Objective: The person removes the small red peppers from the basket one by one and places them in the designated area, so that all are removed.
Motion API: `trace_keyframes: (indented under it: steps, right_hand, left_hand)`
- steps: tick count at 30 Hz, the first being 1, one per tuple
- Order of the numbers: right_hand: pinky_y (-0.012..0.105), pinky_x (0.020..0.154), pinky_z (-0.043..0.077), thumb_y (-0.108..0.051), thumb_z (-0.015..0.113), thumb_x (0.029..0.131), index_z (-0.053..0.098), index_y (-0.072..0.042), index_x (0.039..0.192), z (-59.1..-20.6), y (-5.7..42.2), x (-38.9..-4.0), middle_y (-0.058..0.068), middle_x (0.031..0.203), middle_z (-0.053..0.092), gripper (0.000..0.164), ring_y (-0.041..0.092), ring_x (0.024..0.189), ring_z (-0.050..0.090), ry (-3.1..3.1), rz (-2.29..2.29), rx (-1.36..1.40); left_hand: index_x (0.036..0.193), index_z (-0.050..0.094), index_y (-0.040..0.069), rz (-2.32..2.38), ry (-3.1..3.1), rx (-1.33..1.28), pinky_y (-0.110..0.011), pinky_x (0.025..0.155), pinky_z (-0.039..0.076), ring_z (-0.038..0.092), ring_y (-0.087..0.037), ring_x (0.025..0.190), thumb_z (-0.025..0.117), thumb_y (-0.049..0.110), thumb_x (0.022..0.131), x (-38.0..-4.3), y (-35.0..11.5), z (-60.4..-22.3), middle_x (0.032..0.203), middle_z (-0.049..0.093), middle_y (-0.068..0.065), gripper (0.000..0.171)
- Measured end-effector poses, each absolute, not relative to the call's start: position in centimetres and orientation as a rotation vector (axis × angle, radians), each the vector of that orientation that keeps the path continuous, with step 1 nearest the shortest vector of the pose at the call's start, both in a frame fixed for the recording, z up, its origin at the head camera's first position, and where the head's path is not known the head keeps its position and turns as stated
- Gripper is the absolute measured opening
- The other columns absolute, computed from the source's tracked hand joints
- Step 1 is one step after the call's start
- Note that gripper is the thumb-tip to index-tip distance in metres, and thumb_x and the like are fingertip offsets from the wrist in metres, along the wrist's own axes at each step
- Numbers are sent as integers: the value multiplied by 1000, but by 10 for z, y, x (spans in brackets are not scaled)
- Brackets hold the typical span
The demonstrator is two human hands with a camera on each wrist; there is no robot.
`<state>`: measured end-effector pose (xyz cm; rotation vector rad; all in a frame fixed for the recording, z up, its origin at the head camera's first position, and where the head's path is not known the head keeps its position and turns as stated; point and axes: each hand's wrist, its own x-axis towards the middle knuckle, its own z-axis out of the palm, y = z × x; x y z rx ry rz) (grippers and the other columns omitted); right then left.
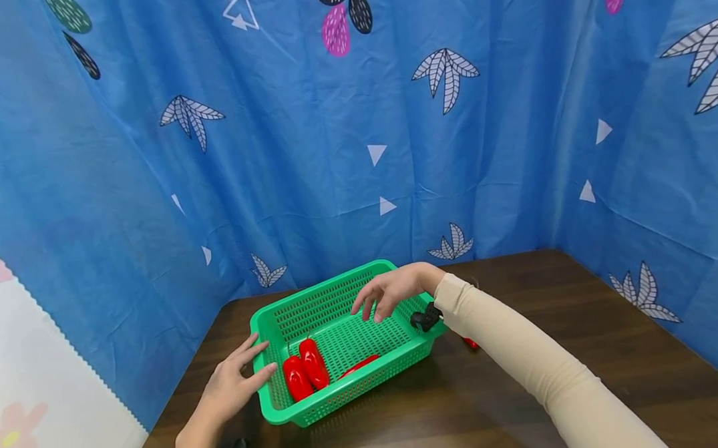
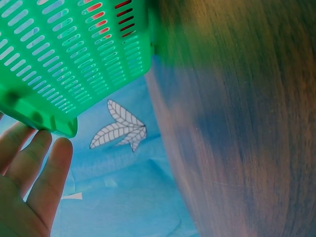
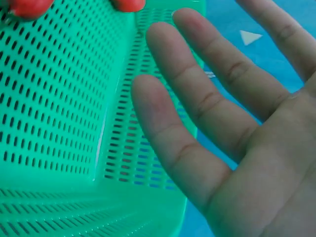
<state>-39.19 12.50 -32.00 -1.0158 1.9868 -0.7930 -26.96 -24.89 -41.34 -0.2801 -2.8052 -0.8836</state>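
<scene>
A green plastic basket [image 1: 356, 384] stands on the table. Two plump red peppers [image 1: 314, 365] with thin stems lie side by side at its left end. Another red pepper [image 1: 360, 365] is partly hidden behind the front wall. My left hand [image 1: 229, 383] is at the basket's left end with fingers extended, and in the left wrist view its fingertips touch the rim from below. Over the basket hovers my right hand [image 1: 392, 293], fingers spread and loosely bent, nothing in them. The right wrist view shows that palm beside the basket's wall [image 3: 143, 143].
On the brown wooden table [image 1: 463, 406], a small red piece [image 1: 471, 343] peeks out from under the right sleeve. A blue patterned curtain [image 1: 332, 151] hangs behind and along both sides. Black wrist devices [image 1: 424, 317] sit at both cuffs.
</scene>
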Motion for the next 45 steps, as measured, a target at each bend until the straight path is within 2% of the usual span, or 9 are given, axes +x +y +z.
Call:
trace_keyframes:
  steps: [4, 10, 15, 18, 21, 25, 29, 38, 45]
  right_hand:
    - [39, 106, 50, -11, 66, 96, 56, -16, 143, -314, 116, -398, 6, 137, 61, 48, 22, 122, 62, 1970, -728, -1017]
    - [51, 115, 42, -7, 63, 97, 53, -13, 145, -315, 108, -406, 14, 145, 54, 49, 30, 132, 55, 1888, -677, -994]
    - [54, 117, 37, -5, 61, 98, 46, -4, 149, -326, 99, -410, 26, 152, 44, 53, 43, 142, 42, 1811, -663, -988]
    - [54, 118, 36, -5, 61, 98, 45, -4, 149, -333, 94, -411, 28, 153, 40, 54, 44, 144, 38, 1797, -647, -969]
    - [56, 118, 35, -6, 62, 97, 48, -6, 148, -338, 88, -412, 27, 152, 43, 52, 41, 142, 42, 1810, -619, -948]
    - [56, 116, 37, -8, 63, 98, 50, -4, 145, -341, 82, -412, 24, 148, 48, 50, 24, 129, 56, 1841, -551, -943]
    - [55, 116, 37, -8, 63, 97, 50, -1, 143, -345, 78, -413, 25, 146, 50, 49, 11, 115, 59, 1847, -499, -917]
    - [46, 111, 45, -9, 65, 96, 54, -4, 140, -354, 69, -412, 18, 140, 58, 46, 9, 110, 62, 1850, -411, -902]
    - [36, 100, 51, -9, 68, 94, 60, -9, 136, -358, 64, -411, 3, 118, 67, 42, 9, 103, 64, 1859, -371, -870]
  left_hand:
    - [145, 54, 11, -879, -2799, -277, -66, 104, 43, 35, -47, 145, 68, 44, 94, -268, -250, -411, 162, 35, -15, 63]
    - [146, 54, 12, -895, -2804, -283, -63, 104, 45, 36, -46, 144, 67, 46, 94, -268, -251, -412, 162, 34, -15, 64]
    - [145, 54, 11, -906, -2791, -285, -62, 104, 46, 37, -46, 144, 68, 44, 94, -268, -252, -415, 162, 35, -15, 63]
    - [145, 55, 11, -915, -2793, -276, -62, 104, 46, 37, -46, 144, 69, 44, 93, -267, -252, -417, 162, 35, -15, 63]
    - [145, 55, 11, -913, -2800, -260, -62, 105, 46, 37, -46, 145, 69, 44, 93, -267, -253, -418, 161, 36, -15, 63]
    - [145, 55, 12, -910, -2804, -244, -63, 106, 44, 36, -45, 145, 69, 44, 93, -267, -252, -418, 161, 36, -14, 63]
    - [144, 56, 11, -908, -2798, -263, -62, 104, 46, 37, -46, 144, 69, 44, 93, -266, -252, -417, 161, 36, -15, 62]
    - [144, 56, 12, -905, -2801, -263, -61, 105, 46, 39, -45, 144, 69, 45, 93, -265, -251, -416, 161, 37, -14, 62]
    - [144, 57, 12, -909, -2790, -268, -60, 103, 48, 41, -44, 143, 69, 44, 93, -268, -250, -416, 161, 38, -13, 61]
